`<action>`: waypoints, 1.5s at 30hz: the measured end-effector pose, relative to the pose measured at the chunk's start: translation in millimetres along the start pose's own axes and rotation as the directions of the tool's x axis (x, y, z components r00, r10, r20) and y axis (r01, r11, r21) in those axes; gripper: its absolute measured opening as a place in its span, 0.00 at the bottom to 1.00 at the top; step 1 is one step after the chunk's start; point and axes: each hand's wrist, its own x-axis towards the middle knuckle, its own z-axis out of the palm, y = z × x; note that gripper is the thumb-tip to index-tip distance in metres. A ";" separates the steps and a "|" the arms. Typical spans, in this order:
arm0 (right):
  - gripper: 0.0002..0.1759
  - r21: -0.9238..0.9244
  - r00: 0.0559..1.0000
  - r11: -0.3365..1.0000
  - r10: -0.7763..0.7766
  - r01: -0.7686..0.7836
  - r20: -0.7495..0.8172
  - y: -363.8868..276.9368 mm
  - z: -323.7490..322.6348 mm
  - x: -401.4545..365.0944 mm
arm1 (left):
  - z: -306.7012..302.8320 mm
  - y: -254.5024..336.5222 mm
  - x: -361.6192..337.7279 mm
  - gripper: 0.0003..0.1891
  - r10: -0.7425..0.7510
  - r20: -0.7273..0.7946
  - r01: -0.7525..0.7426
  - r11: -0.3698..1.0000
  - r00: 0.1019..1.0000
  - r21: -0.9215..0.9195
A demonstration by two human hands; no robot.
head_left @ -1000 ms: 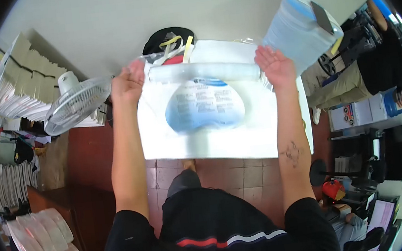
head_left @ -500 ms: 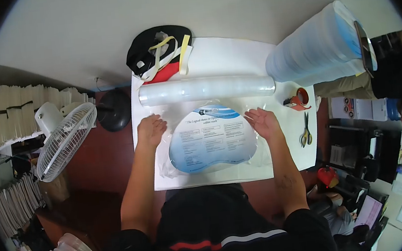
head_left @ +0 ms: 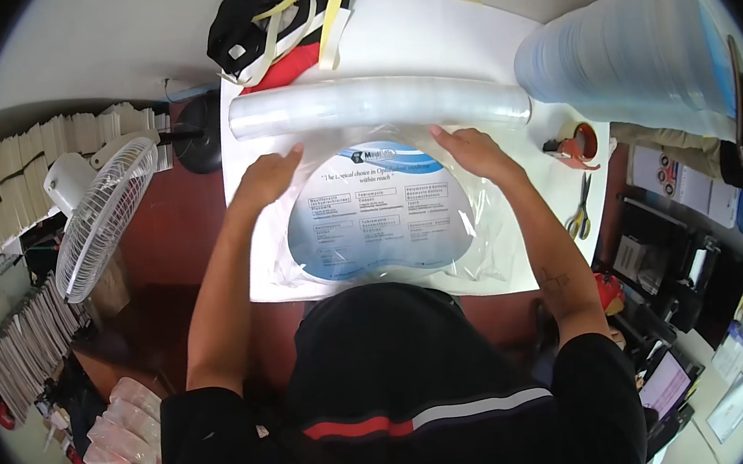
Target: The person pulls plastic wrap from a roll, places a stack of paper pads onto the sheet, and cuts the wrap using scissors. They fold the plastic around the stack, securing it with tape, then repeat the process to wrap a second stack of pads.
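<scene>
A blue-and-white printed sheet point(head_left: 380, 222) with rounded outline lies on the white table under or inside clear plastic film point(head_left: 492, 219). At its upper left, my left hand point(head_left: 272, 177) is closed on the film, thumb pointing inward. My right hand point(head_left: 470, 151) grips the film the same way at the upper right, its thumb along the edge. The film stretches between both hands, with wrinkles at its right side. Just beyond lies a long roll of clear plastic film point(head_left: 376, 105). The fingertips of both hands are hidden below.
A black bag point(head_left: 227, 21) with straps sits at the far left of the table point(head_left: 423, 32). To the right are a tape roll point(head_left: 581, 142), scissors point(head_left: 580, 215) and a big bluish wrapped roll point(head_left: 619, 47). A fan point(head_left: 108, 219) stands left. A person's leg shows at far right.
My hands have gone from open, palms up beside the sheet, to closed on the film's upper corners. The camera view has shifted closer to the table, with my body leaning forward.
</scene>
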 end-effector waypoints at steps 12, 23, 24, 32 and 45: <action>0.53 0.111 0.935 0.944 0.281 -0.310 0.218 81.2 -17.0 -58.5 | 7.3 -55.6 -51.6 0.47 -0.212 0.421 0.380 0.848 0.882 -0.370; 0.13 0.910 0.985 0.413 0.171 -0.036 -0.039 97.3 40.4 -91.6 | 36.0 -67.0 -66.3 0.15 -0.033 0.135 0.136 0.440 0.990 -0.887; 0.15 0.917 0.986 0.384 0.077 0.110 -0.150 101.8 36.4 -91.8 | 30.4 -64.2 -68.4 0.15 -0.069 0.093 0.114 0.450 0.993 -0.886; 0.17 0.938 0.929 -0.003 -0.143 -0.346 0.342 97.2 1.7 -77.3 | 20.9 -55.6 -74.3 0.28 -0.276 0.327 0.415 0.374 0.904 -0.829; 0.07 0.986 0.982 -0.071 -0.104 0.154 -0.161 56.0 -13.3 -100.0 | 0.7 -50.4 -102.2 0.19 0.154 -0.136 -0.127 -0.064 0.979 -0.990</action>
